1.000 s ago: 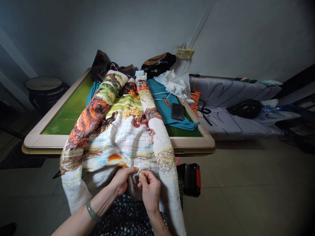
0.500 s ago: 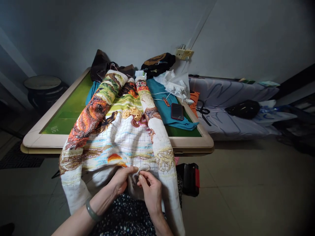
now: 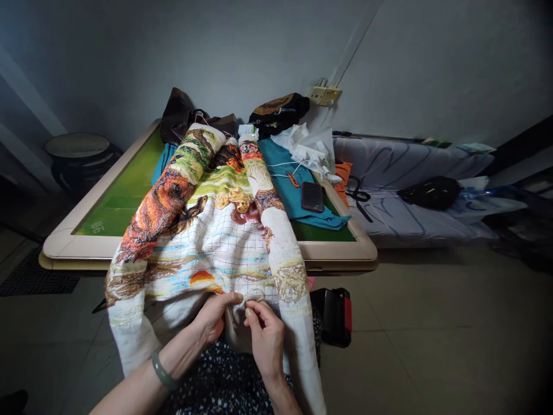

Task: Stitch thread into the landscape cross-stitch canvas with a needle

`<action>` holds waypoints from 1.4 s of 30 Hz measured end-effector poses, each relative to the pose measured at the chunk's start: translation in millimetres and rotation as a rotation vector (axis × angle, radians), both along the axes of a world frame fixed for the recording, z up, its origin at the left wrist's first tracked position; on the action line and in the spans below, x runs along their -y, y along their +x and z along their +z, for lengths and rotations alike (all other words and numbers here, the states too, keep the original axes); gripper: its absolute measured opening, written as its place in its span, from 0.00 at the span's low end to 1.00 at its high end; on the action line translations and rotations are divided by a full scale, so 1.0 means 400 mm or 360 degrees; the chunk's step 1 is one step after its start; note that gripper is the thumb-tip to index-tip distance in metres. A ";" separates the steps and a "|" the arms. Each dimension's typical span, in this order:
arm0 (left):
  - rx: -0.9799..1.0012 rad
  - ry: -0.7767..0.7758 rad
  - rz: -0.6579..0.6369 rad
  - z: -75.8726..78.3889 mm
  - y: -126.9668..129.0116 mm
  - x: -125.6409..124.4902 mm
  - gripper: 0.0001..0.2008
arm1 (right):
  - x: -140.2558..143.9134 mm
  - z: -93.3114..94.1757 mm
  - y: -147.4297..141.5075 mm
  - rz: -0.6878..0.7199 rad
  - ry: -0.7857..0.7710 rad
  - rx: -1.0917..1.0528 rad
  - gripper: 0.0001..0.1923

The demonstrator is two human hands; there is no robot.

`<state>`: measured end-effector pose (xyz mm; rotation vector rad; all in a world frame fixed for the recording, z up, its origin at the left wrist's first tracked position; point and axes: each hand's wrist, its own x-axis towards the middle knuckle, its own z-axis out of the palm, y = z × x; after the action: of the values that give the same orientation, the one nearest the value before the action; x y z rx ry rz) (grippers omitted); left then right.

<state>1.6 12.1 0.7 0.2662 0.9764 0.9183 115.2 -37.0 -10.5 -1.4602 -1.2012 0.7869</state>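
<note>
Grey walls stand behind a table (image 3: 64, 245) with a green top and a pale rim. A big cross-stitch cloth (image 3: 216, 248) with bright pictures and a blue grid hangs from the table down to the person's lap.

The left hand (image 3: 213, 317) holds the near edge of the cloth. Its thumb lies on top and its other fingers are tucked under, so it pinches the cloth. A green bracelet (image 3: 163, 372) sits on that wrist.

The right hand (image 3: 265, 334) is just beside the left one. Its thumb and first finger (image 3: 250, 314) are pressed together at the cloth edge. They seem to pinch something very small, but it is too small to tell what.

Past the fingers, further up the cloth, lies a bunch of yellow thread (image 3: 232, 199). To the right of that, a phone (image 3: 311, 196) rests on a blue cloth (image 3: 280, 167). Bags (image 3: 276, 112) sit at the far end of the table. Right of the fingers, a black and red box (image 3: 334, 317) stands on the floor.
</note>
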 end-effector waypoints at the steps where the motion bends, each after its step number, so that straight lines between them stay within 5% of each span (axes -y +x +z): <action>1: -0.0001 -0.0001 0.0002 0.001 0.001 0.000 0.09 | -0.002 0.000 -0.001 -0.0009 0.0007 -0.0007 0.09; 24: 0.0039 0.0133 -0.0032 0.006 -0.001 0.018 0.08 | -0.022 0.034 -0.024 -0.0130 -0.0172 -0.0287 0.05; 32: 0.0041 0.0227 -0.0002 0.018 -0.001 0.016 0.15 | -0.060 0.089 0.023 -0.0023 0.0043 0.0506 0.11; 35: 0.0041 0.0262 0.0045 0.020 0.000 0.015 0.17 | -0.074 0.098 0.021 0.0210 0.0063 0.0598 0.08; 38: 0.0043 0.0234 0.0048 0.023 -0.001 0.014 0.19 | -0.092 0.094 0.019 0.0297 -0.0018 0.0248 0.08; 42: 0.0084 0.0184 0.0044 0.018 -0.006 0.014 0.21 | -0.119 0.119 0.069 0.0066 -0.0125 -0.0731 0.13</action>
<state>-1.0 6.4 7.7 0.3249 0.8817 1.0040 142.7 10.5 37.2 -1.2283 -0.8586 1.1366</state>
